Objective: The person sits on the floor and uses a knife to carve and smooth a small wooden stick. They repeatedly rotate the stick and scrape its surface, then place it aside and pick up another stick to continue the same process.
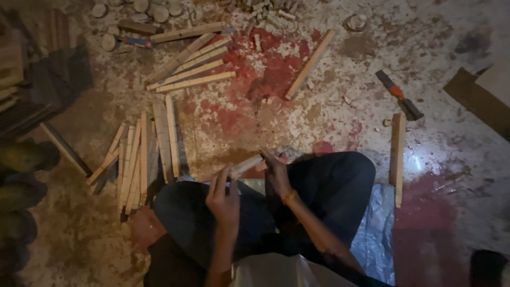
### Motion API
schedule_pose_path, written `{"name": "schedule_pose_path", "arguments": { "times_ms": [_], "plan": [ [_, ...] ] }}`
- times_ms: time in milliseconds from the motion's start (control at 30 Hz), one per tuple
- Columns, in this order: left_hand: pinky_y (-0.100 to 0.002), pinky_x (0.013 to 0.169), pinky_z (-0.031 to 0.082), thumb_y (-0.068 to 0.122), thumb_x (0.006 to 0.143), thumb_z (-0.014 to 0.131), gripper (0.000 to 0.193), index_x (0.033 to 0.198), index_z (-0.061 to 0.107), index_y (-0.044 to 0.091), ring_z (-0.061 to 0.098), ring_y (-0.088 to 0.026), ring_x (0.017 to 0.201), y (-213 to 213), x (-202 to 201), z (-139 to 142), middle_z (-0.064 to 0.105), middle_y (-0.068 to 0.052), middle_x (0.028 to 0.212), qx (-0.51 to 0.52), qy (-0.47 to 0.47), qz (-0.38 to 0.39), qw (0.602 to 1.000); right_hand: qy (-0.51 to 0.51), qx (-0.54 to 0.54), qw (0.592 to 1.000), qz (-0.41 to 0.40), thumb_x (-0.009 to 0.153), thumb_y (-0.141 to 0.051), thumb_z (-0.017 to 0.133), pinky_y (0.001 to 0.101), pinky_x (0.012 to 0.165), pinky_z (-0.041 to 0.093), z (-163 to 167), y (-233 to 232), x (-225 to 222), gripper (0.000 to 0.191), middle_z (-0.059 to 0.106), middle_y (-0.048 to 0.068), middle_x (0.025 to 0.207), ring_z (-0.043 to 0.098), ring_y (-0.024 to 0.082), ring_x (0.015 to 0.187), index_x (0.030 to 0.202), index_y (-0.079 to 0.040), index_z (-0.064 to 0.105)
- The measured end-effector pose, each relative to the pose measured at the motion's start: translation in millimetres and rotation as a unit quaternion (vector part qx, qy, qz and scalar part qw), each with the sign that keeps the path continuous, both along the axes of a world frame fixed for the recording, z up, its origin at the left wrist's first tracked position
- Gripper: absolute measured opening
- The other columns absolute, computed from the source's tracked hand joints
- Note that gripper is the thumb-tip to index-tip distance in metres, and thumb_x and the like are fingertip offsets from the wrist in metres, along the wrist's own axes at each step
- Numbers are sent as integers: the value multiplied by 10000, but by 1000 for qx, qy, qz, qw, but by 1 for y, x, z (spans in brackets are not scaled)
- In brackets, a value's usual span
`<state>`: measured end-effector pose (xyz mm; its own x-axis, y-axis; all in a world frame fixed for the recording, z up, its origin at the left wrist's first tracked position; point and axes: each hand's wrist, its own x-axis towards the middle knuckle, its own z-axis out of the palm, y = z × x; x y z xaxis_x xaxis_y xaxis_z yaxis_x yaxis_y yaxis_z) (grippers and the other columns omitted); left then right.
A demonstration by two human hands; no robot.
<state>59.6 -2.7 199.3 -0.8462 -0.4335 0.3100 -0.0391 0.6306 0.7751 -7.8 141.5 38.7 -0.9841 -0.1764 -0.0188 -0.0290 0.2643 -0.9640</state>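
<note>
Both hands meet over the lap on one short pale wooden piece (246, 165). The fingers (220, 178) of the left hand (223, 199) are curled around its near end, and the right hand (277, 172) closes on the far end, an orange band at the wrist. The piece lies slanted between them, just above the knees of the dark trousers (334, 186), with the person sitting cross-legged on a grey plastic sheet (377, 228) spread on the floor (319, 117).

What could go wrong, as I judge it: the light is poor and the grip is at the two ends only, so the piece could twist out and drop into the lap, or a splinter could catch a bare finger. The loose slats lie close by the left knee (a shifted leg would scatter them).

Counting outward: beside the left knee a pile of slats (135, 159), roughly ten, too overlapped to be sure. Further up, a fan of about six longer slats (191, 66). One single slat (311, 64) lies slanted on the red-stained patch, and one more stick (397, 157) lies lengthwise by the right knee. Two hammers: one with a red-and-black handle (399, 95) to the right, one with a blue-and-red handle (127, 41) at upper left. Near the top edge, a cluster of small round wooden discs (151, 9), perhaps seven, and a heap of short offcuts (268, 11) I cannot count.
</note>
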Motion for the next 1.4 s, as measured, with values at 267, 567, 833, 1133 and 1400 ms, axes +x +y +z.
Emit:
{"name": "schedule_pose_path", "arguments": {
  "times_ms": [267, 567, 833, 1133, 1400],
  "plan": [
    [-340, 726, 554, -35, 857, 790, 365, 1200, 697, 46, 705, -235, 910, 2, -1, 2, 717, -127, 1053, 26, 31, -27, 999, 272, -33, 961, -30, 847, 171, 524, 362, 1034, 551, 121, -16, 24, 597, 678, 186, 1345, 670, 279, 1263, 1393, -57, 606],
    [-363, 804, 555, -84, 847, 759, 357, 1179, 670, 14, 696, -279, 940, -5, -7, 6, 679, -155, 1050, -8, 61, -47, 997, 80, -34, 991, -102, 1038, -72, 589, 317, 916, 556, 75, 19, -5, 268, 751, 127, 1230, 724, 190, 1092, 1284, -26, 686],
    [-349, 781, 553, -40, 837, 742, 358, 1183, 661, 5, 693, -277, 915, -3, -9, -1, 689, -169, 1040, 21, 45, -69, 996, -74, -218, 969, -91, 1094, -218, 574, 297, 824, 525, 75, 40, -7, 279, 702, 14, 1036, 604, 119, 931, 1184, -21, 750],
    [-339, 682, 549, 1, 790, 797, 356, 1133, 723, 61, 681, -235, 756, 10, -11, 9, 714, -117, 959, 40, -4, -67, 997, 177, -47, 983, -28, 923, 80, 585, 346, 939, 578, 110, 0, 26, 381, 718, 193, 1293, 728, 287, 1178, 1279, -3, 694],
    [-338, 676, 546, 19, 799, 794, 320, 1107, 722, 65, 686, -236, 760, 16, -13, 7, 710, -113, 960, 44, 34, -74, 996, 191, -34, 979, -60, 868, 146, 581, 357, 982, 577, 169, -8, 39, 437, 723, 190, 1291, 720, 308, 1207, 1254, -18, 702]
  ]
}}
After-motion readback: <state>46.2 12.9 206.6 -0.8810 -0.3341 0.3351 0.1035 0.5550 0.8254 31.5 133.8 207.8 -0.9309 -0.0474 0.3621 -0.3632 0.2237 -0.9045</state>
